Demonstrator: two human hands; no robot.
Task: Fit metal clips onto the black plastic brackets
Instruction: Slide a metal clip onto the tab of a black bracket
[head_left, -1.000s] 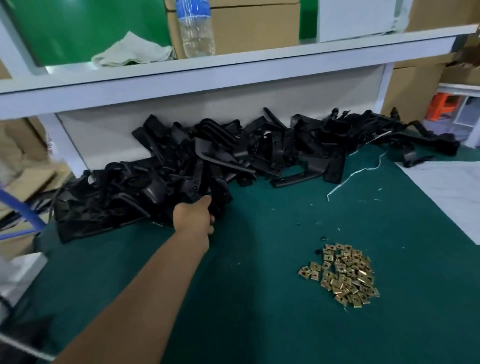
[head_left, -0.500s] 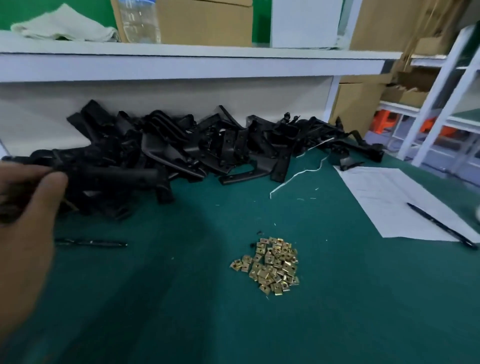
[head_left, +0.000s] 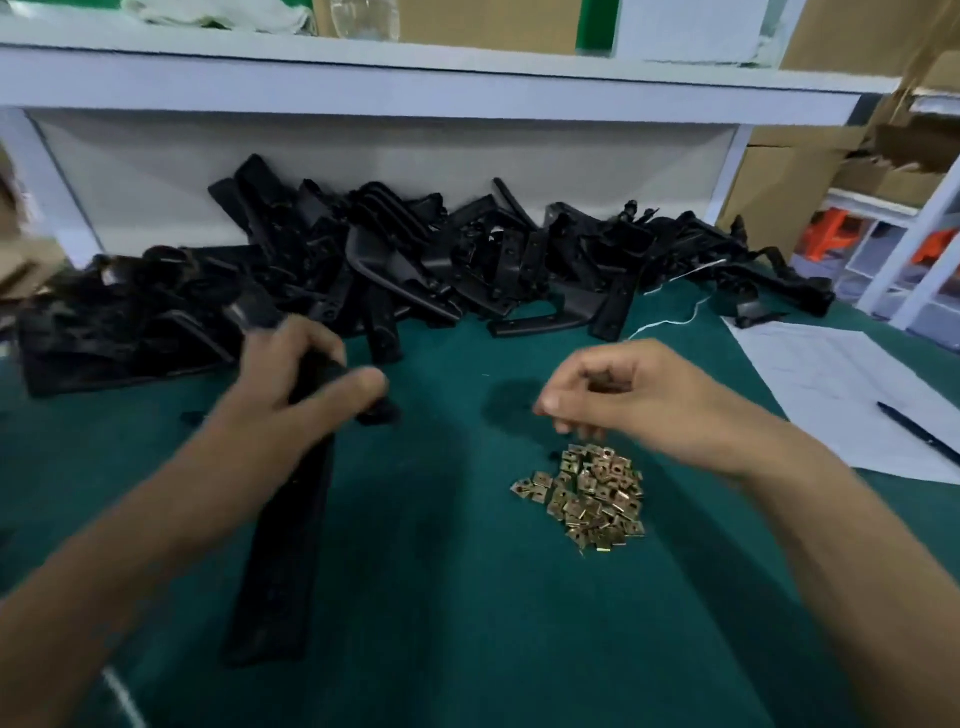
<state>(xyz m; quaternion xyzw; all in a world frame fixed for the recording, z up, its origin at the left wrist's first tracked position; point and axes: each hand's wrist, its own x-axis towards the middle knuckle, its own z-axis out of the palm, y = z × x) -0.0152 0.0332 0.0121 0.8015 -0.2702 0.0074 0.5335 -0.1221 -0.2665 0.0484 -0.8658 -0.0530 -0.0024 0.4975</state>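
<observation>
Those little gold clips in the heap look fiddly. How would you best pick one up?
Probably from above, at the heap's edge. The metal clips are small, flat squares piled loosely on the green mat, so a pinch across one clip's opposite edges suits. The stray clips on the heap's left fringe lie apart. The right hand hovers just above, fingers curled downward.

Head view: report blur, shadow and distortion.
Head view: motion blur smears the left hand and the bracket it grips; the right hand casts a soft shadow on the green mat; the clips stay fairly sharp; wide-angle bending curves the shelf.
</observation>
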